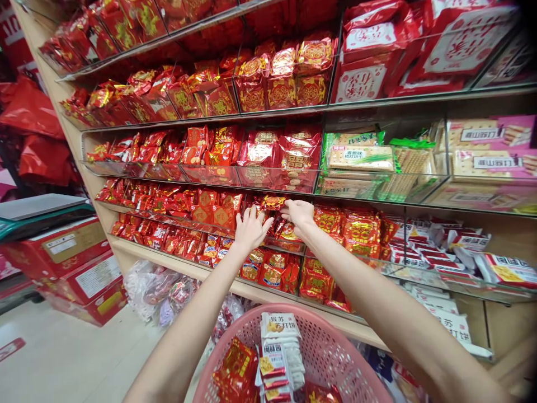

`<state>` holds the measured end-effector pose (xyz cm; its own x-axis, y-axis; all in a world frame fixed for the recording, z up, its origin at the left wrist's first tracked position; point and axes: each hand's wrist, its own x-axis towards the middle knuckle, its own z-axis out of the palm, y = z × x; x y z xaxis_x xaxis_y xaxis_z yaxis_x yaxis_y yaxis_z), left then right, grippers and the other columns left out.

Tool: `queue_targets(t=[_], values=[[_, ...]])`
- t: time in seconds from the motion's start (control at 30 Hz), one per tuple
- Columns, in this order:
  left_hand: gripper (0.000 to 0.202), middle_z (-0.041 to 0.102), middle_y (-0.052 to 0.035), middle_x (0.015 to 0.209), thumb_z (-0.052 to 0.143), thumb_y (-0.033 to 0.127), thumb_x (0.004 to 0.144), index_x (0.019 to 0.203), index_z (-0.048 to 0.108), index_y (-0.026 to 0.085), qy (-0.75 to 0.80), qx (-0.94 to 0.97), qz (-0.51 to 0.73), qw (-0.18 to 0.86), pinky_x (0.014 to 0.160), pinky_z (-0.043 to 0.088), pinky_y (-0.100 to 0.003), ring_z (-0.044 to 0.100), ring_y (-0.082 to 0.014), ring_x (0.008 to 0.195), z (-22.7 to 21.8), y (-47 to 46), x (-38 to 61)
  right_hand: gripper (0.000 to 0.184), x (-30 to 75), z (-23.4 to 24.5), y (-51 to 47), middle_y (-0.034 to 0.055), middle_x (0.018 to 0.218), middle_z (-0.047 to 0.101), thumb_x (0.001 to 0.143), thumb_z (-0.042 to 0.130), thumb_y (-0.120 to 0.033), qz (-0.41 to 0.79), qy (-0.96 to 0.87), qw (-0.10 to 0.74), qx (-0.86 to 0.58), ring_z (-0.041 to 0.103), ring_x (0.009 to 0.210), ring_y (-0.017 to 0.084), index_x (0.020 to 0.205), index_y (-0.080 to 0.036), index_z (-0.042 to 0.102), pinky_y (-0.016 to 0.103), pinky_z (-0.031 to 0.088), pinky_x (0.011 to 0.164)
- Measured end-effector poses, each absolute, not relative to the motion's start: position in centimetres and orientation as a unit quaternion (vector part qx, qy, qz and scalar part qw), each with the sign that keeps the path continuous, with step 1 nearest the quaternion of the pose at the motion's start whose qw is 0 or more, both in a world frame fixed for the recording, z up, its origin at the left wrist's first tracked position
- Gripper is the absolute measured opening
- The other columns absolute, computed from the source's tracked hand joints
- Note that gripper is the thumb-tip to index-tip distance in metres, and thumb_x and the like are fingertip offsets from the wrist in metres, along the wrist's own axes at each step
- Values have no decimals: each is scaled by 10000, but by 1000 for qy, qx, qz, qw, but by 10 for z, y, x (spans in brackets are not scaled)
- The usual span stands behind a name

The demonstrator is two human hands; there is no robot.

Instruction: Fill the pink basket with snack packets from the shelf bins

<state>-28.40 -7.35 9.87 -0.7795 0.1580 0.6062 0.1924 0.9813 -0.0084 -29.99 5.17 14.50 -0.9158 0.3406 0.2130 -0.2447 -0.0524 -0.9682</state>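
My right hand (299, 216) reaches into a compartment of a lower shelf, thumb and fingers closed on the right end of a shiny red snack packet (274, 202) with gold print. Just left of it, my left hand (252, 227) is palm down with its fingers spread, over red packets in the same compartment. Below my arms stands a pink perforated basket (335, 341). Inside it are red packets (235, 369) and a stack of white cracker packets (280, 324), with a smaller white, red and yellow packet (272, 361) lying against the stack.
Shelves with clear front lips hold rows of red packets (210, 151), green-and-clear cracker packs (361, 158) and pink-ended biscuit packs (482, 134). Red cartons (79, 274) are stacked on the floor at left. Clear plastic bags (155, 288) lie beneath the lowest shelf.
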Motion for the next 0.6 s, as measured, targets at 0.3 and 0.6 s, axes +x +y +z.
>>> queue_targets(t=[0.3, 0.6], values=[[501, 340, -161, 1472, 274, 479, 941, 1330, 423, 199, -948, -100, -36, 299, 1039, 303, -535, 345, -305, 1322, 97, -80, -283, 174, -191, 77, 139, -27, 569, 592, 690, 650, -319, 709, -700, 65, 59, 551, 529, 80, 619, -172, 590, 214, 493, 584], [501, 333, -166, 1474, 280, 479, 942, 1315, 445, 188, -945, -109, -76, 300, 1049, 288, -540, 318, -311, 1343, 100, -77, -283, 151, -115, -75, 199, -53, 456, 487, 633, 511, -287, 575, -814, -81, 9, 456, 450, 104, 508, -219, 462, 245, 366, 500]])
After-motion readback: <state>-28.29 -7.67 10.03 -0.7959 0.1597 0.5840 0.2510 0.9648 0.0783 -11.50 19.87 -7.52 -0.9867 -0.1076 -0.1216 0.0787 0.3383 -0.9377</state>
